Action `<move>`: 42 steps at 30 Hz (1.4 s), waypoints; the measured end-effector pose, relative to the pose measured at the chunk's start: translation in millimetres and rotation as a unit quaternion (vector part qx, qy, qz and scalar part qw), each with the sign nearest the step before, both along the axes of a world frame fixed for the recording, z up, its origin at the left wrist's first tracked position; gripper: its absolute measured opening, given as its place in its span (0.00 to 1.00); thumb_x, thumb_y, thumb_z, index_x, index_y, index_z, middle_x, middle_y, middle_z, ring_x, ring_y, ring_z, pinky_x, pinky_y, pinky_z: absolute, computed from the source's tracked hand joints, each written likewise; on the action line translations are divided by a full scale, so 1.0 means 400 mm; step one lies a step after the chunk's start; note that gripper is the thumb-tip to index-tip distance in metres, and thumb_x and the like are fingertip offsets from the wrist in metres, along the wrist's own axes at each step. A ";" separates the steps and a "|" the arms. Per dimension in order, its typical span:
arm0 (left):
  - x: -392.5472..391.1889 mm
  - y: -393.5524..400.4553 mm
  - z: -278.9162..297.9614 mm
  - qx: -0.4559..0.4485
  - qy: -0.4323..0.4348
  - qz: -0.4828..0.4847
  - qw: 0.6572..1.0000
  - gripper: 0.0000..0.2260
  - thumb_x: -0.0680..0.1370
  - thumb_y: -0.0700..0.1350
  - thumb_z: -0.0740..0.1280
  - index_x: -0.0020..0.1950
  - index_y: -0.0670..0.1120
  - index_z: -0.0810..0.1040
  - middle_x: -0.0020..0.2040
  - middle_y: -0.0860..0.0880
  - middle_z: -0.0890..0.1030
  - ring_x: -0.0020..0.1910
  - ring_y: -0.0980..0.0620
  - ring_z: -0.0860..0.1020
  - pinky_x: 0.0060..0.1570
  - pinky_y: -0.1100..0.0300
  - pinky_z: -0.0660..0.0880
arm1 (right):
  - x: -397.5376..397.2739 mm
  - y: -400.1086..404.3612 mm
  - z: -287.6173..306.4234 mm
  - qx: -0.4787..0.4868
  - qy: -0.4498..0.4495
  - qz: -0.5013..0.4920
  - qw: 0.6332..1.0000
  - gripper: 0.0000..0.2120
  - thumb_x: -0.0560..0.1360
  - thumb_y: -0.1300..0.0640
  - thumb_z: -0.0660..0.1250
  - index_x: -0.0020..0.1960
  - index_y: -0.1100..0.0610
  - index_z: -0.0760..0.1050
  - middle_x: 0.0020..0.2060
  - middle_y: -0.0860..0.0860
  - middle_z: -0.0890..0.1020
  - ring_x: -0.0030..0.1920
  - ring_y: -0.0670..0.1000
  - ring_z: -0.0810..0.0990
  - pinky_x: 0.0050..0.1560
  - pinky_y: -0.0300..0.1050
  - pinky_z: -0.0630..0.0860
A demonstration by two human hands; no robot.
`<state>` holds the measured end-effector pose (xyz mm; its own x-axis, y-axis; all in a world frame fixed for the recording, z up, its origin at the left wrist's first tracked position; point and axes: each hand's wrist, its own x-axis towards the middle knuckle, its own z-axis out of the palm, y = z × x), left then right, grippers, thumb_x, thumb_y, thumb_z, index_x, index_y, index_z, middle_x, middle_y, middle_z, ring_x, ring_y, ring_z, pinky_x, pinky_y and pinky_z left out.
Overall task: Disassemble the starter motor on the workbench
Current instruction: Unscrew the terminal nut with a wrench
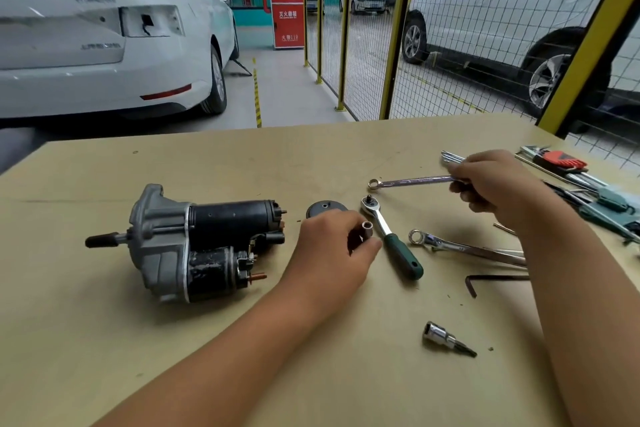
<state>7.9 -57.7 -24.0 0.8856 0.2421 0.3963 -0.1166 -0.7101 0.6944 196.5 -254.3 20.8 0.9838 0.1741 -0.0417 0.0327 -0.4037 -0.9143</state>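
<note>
The starter motor (194,243) lies on its side at the left of the tan workbench (104,340), grey nose housing to the left, black body and solenoid to the right. Its black round end cap (323,209) lies loose just right of it. My left hand (332,250) pinches a small socket (366,230) beside the cap. A ratchet with a green handle (391,241) lies right of that hand. My right hand (491,184) grips one end of a slim ring spanner (412,181) held just over the bench, ring end pointing left.
A second ring spanner (464,248), a black hex key (491,279) and a bit socket (446,338) lie at the right. Hex key sets and pliers (561,163) sit at the far right edge. Behind the bench stand a yellow mesh fence (398,28) and parked cars.
</note>
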 end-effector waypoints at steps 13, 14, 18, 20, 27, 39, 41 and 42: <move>0.014 -0.008 -0.013 0.051 0.107 0.003 0.993 0.09 0.79 0.48 0.73 0.48 0.50 0.73 0.47 0.52 0.77 0.45 0.52 0.75 0.45 0.59 0.70 | -0.081 0.050 0.042 0.392 0.131 0.136 0.900 0.04 0.77 0.53 0.69 0.47 0.53 0.77 0.29 0.48 0.70 0.28 0.48 0.71 0.39 0.48 0.77; 0.009 -0.006 -0.008 0.044 0.108 -0.004 0.993 0.09 0.78 0.48 0.74 0.52 0.51 0.75 0.49 0.52 0.77 0.44 0.53 0.75 0.46 0.61 0.69 | -0.085 0.057 0.041 0.374 0.131 0.112 0.911 0.07 0.80 0.52 0.67 0.46 0.54 0.76 0.28 0.48 0.65 0.26 0.47 0.66 0.35 0.46 0.73; -0.054 0.060 0.043 0.121 0.014 -0.005 0.993 0.20 0.75 0.50 0.76 0.66 0.47 0.80 0.53 0.51 0.78 0.47 0.53 0.76 0.52 0.60 0.73 | -0.107 0.083 0.047 0.271 0.115 0.074 0.953 0.17 0.83 0.41 0.59 0.51 0.55 0.73 0.27 0.48 0.62 0.25 0.47 0.58 0.29 0.42 0.57; -0.106 0.141 0.088 0.194 -0.089 0.033 0.976 0.17 0.75 0.51 0.74 0.62 0.46 0.83 0.51 0.49 0.80 0.47 0.51 0.77 0.50 0.56 0.76 | -0.131 0.104 0.060 0.239 0.107 0.084 0.961 0.23 0.82 0.37 0.56 0.54 0.57 0.75 0.27 0.49 0.63 0.25 0.48 0.58 0.29 0.42 0.55; -0.255 0.405 0.119 0.333 0.137 0.084 0.929 0.39 0.69 0.80 0.58 0.72 0.60 0.76 0.67 0.58 0.76 0.70 0.51 0.68 0.62 0.42 0.73 | -0.303 0.171 0.102 0.192 0.055 0.261 0.945 0.12 0.80 0.50 0.63 0.56 0.53 0.81 0.29 0.56 0.72 0.25 0.50 0.62 0.26 0.43 0.59; -0.160 0.355 0.130 0.482 0.275 0.032 0.831 0.59 0.52 0.82 0.60 0.78 0.59 0.47 0.65 0.52 0.74 0.66 0.47 0.73 0.73 0.27 0.48 | -0.452 0.316 -0.039 0.066 0.219 0.300 0.926 0.08 0.82 0.52 0.65 0.46 0.51 0.78 0.32 0.55 0.77 0.24 0.49 0.64 0.25 0.36 0.60; -0.165 0.356 0.124 0.473 0.241 0.037 0.847 0.55 0.53 0.78 0.62 0.76 0.60 0.53 0.59 0.53 0.76 0.61 0.47 0.75 0.71 0.36 0.59 | -0.450 0.317 -0.047 0.048 0.218 0.301 0.927 0.08 0.82 0.51 0.65 0.46 0.50 0.79 0.32 0.55 0.78 0.23 0.49 0.64 0.24 0.36 0.60; -0.171 0.357 0.118 0.473 0.221 0.045 0.851 0.54 0.53 0.77 0.62 0.76 0.59 0.55 0.58 0.53 0.77 0.60 0.47 0.76 0.70 0.38 0.61 | -0.449 0.317 -0.049 0.048 0.218 0.305 0.926 0.08 0.82 0.52 0.65 0.45 0.50 0.80 0.32 0.55 0.78 0.23 0.49 0.64 0.24 0.36 0.60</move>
